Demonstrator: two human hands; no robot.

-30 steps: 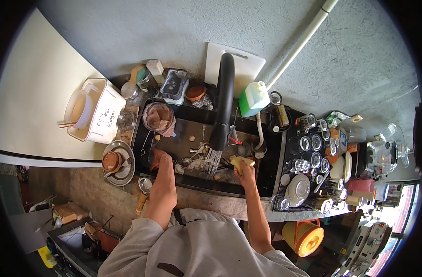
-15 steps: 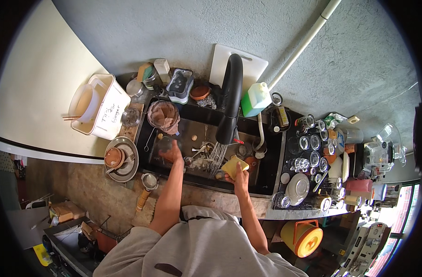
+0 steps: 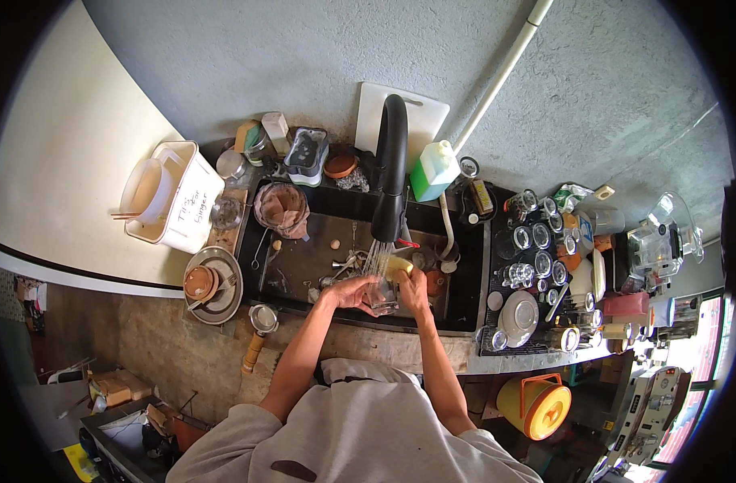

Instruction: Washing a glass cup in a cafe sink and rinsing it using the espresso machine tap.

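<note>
My left hand (image 3: 349, 291) is closed round a clear drinking glass (image 3: 382, 301), tilted under the running water. A yellow sponge (image 3: 398, 265) is gripped in my right hand (image 3: 416, 291), right beside the mouth of the glass. Water streams from the black faucet (image 3: 393, 149) onto both. Below them is the dark sink (image 3: 303, 278), with metal utensils (image 3: 352, 262) and food scraps lying in its bottom. A strainer lined with brownish cloth (image 3: 281, 209) sits at the sink's back left corner.
On the right, a black drying rack (image 3: 490, 326) carries several glasses and a plate (image 3: 518, 319). A jug of green liquid (image 3: 434, 171) stands behind the sink. To the left are stacked dishes (image 3: 233, 278) and a white tub (image 3: 192, 211). A portafilter (image 3: 262, 319) lies on the front counter.
My left hand has moved right with the glass, from the sink's left side to under the water. My right hand has brought the sponge up against it.
</note>
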